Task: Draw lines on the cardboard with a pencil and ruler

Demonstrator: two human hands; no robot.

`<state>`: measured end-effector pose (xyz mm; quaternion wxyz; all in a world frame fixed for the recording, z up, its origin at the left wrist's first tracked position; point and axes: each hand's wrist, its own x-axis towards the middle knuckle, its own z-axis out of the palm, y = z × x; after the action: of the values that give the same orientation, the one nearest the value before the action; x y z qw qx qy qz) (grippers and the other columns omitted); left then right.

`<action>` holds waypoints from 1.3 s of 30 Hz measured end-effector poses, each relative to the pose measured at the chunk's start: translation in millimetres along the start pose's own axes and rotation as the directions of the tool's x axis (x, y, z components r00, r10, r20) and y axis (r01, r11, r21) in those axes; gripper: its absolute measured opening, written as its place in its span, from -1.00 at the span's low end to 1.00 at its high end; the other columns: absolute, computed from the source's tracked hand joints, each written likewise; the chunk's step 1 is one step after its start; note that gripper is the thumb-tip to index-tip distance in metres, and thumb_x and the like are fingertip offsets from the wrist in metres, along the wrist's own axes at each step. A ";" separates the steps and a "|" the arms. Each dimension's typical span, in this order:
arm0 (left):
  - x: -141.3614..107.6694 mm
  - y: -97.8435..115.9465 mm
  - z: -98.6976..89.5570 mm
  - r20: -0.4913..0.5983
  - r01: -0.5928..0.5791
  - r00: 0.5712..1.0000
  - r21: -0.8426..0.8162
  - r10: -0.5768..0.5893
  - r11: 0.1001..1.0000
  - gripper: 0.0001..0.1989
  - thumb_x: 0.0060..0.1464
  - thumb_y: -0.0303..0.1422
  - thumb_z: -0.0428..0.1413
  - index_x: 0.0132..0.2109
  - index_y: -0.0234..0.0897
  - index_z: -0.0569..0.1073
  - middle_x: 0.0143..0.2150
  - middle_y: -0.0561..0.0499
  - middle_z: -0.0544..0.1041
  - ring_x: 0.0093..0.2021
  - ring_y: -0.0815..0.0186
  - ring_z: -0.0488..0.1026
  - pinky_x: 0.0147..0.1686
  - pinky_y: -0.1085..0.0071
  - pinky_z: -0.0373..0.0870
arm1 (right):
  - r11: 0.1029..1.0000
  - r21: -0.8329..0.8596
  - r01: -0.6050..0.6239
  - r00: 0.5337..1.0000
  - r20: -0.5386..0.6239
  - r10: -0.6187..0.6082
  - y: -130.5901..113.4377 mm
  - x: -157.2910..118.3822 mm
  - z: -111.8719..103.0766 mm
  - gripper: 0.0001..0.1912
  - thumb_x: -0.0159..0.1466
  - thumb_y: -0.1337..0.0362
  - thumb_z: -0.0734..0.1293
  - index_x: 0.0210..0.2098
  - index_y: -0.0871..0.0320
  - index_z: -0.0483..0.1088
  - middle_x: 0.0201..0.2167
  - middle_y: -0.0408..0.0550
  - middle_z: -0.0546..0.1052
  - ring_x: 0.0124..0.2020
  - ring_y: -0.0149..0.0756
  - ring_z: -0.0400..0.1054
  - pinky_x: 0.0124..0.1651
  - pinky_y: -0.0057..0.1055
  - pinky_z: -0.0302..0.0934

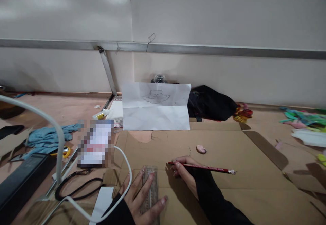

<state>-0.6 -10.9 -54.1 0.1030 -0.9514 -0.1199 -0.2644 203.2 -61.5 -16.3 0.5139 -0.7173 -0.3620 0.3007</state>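
Note:
My left hand (142, 198) lies spread over a clear plastic ruler (151, 203), pressing it against a large flattened sheet of cardboard (244, 170). In my right hand (187, 174) a dark red pencil (203, 168) is pinched near its tip, which points left, just above the cardboard. A small pinkish eraser-like lump (201, 149) with a dark smudge rests beyond the right hand. Behind the cardboard stands a creased white paper (156, 116) bearing a pencil drawing with wing-like outlines. Faint pencil marks show near the cardboard's far edge.
At left are a pixelated phone (96, 143), a white cable (57, 130), a black cord loop (78, 184), a blue cloth (48, 136), scissors (61, 151) and a long black box (25, 184). A black bag (211, 102) and colourful scraps (303, 118) lie toward the right.

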 end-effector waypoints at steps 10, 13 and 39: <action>1.0 -1.3 -4.3 0.043 -0.011 0.999 0.002 0.011 1.000 -0.44 0.03 -0.25 0.11 0.16 0.07 0.12 0.12 -0.24 0.23 0.12 -0.15 0.16 -0.09 -0.13 0.19 | 1.000 0.023 -0.019 1.000 0.021 0.018 -2.8 1.4 -2.0 -0.62 0.07 -0.04 0.29 -0.47 0.19 0.41 -0.60 0.00 0.53 -0.63 -0.32 0.37 -0.54 -0.42 0.27; 1.3 -0.7 -4.7 0.053 -0.009 0.999 0.005 0.008 1.000 -0.39 0.00 -0.28 0.15 0.17 0.07 0.11 0.11 -0.24 0.24 0.12 -0.15 0.15 -0.08 -0.13 0.18 | 0.999 0.037 -0.010 0.999 0.045 0.009 -2.3 2.0 -2.5 -0.61 0.06 -0.05 0.29 -0.48 0.20 0.40 -0.61 0.00 0.52 -0.62 -0.31 0.37 -0.54 -0.41 0.27; 1.4 1.7 2.3 -0.046 0.035 0.998 0.011 -0.034 0.999 -0.41 0.01 -0.29 0.15 0.16 0.11 0.12 0.17 -0.17 0.19 0.10 -0.09 0.20 -0.04 -0.11 0.17 | 0.997 0.071 -0.023 0.997 -0.066 0.028 3.0 1.4 3.4 -0.63 0.03 -0.06 0.30 -0.52 0.16 0.39 -0.65 -0.05 0.49 -0.67 -0.31 0.34 -0.58 -0.39 0.26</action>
<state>2.1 -11.7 -55.5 0.1065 -0.9423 -0.1355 -0.2870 202.0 -59.3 -20.2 0.5467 -0.7129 -0.3247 0.2957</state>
